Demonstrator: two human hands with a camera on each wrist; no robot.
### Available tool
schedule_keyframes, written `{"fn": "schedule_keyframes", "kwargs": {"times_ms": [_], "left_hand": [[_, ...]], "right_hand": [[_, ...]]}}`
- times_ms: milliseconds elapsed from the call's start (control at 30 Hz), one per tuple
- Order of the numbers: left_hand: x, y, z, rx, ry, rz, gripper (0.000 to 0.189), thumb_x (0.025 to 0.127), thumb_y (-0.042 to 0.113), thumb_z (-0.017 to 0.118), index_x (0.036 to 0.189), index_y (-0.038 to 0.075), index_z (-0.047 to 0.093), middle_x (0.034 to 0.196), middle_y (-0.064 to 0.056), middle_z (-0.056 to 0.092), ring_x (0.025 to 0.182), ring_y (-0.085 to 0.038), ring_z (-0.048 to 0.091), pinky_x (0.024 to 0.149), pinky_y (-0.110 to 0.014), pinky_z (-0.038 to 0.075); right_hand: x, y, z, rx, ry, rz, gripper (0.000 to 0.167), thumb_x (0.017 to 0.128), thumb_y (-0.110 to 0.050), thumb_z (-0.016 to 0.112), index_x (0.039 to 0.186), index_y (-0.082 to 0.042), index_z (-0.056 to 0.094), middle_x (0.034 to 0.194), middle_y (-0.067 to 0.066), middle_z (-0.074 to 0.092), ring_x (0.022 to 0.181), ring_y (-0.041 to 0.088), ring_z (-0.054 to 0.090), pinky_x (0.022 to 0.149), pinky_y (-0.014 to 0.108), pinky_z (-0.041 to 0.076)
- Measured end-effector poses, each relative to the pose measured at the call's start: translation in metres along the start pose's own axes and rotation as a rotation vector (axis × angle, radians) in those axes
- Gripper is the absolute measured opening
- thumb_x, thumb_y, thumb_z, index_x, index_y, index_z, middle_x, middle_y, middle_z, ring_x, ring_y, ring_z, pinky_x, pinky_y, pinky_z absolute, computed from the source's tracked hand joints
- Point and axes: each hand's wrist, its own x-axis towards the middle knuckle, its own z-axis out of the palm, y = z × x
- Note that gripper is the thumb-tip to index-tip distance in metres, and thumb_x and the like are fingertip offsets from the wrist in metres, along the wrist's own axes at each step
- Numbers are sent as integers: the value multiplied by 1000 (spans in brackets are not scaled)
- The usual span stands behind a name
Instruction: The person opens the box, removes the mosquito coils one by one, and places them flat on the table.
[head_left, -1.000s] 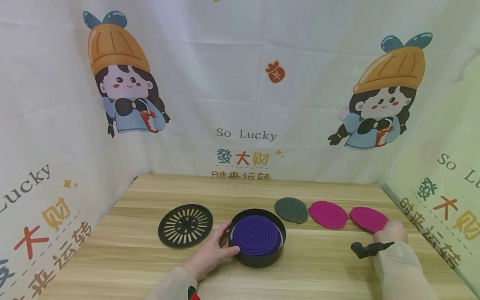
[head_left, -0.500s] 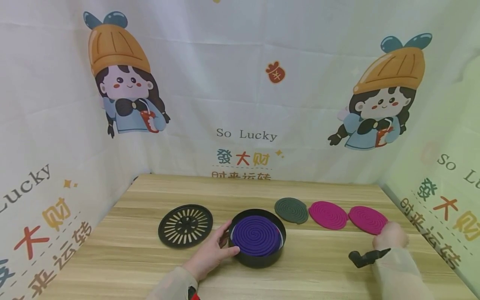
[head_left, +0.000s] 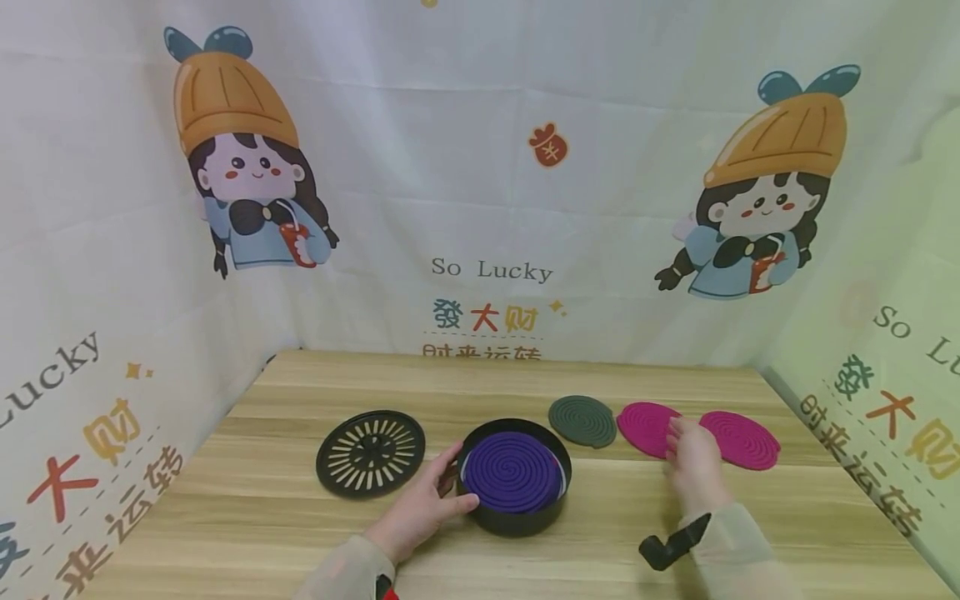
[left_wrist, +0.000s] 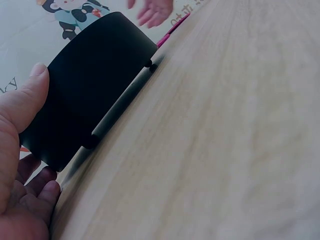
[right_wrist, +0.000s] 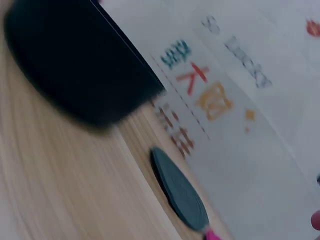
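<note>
A round black tin (head_left: 517, 525) stands on the table, with a purple mosquito coil (head_left: 512, 471) lying inside it. My left hand (head_left: 417, 507) holds the tin at its left side, thumb toward the front; the left wrist view shows that thumb (left_wrist: 27, 92) on the dark wall and the fingers curled by its base. Over on the right, my right hand (head_left: 696, 462) hovers above the table and holds nothing, its fingers loose. It partly covers one pink mosquito coil (head_left: 647, 425). A second pink coil (head_left: 742, 440) lies just right of that hand. A grey-green coil (head_left: 582, 421) lies farther left.
The slotted black lid (head_left: 371, 454) lies flat on the wooden table (head_left: 600, 558), left of the tin. Printed cloth (head_left: 487, 208) hangs behind the table and along both sides.
My right hand has let go of the rightmost pink coil, which now lies flat, and has moved left over the table. The left hand and the tin have stayed in place.
</note>
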Motion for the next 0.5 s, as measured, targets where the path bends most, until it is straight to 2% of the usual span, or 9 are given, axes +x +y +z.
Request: {"fn": "schedule_keyframes", "kwargs": {"times_ms": [67, 100, 267, 367, 500], "left_hand": [[0, 1, 1, 0, 1, 1, 95, 82, 24, 77, 154, 7, 16, 155, -28, 16, 141, -43, 18, 115, -50, 18], [0, 1, 1, -2, 2, 0, 95, 82, 23, 77, 154, 7, 17, 155, -27, 16, 141, -43, 18, 116, -49, 18], [0, 2, 2, 3, 7, 0, 95, 82, 23, 77, 154, 6, 17, 155, -27, 17, 141, -43, 19, 116, -50, 18], [-1, 3, 3, 6, 17, 6, 93, 83, 21, 76, 153, 5, 18, 154, -29, 18, 140, -44, 21, 115, -50, 19], [-1, 3, 3, 0, 23, 4, 93, 82, 19, 77, 153, 5, 18, 154, -28, 19, 140, -43, 22, 115, -50, 20]], "right_hand": [[-6, 2, 14, -36, -99, -17, 55, 102, -17, 32, 151, 3, 18, 153, 20, 22, 137, 30, 26, 115, 38, 23], [-9, 4, 21, -51, -133, -36, 54, 102, -16, 34, 149, 5, 20, 151, 22, 27, 139, 33, 23, 116, 41, 22], [-20, 20, 49, -170, -256, -138, 42, 101, -14, 43, 135, 10, 37, 132, 19, 46, 127, 36, 36, 109, 47, 30], [-25, 28, 62, -246, -316, -156, 39, 100, -14, 45, 130, 10, 44, 134, 22, 45, 127, 37, 38, 109, 51, 30], [-30, 39, 73, -328, -352, -164, 37, 97, -13, 49, 127, 8, 49, 133, 23, 48, 128, 37, 38, 110, 53, 26]]}}
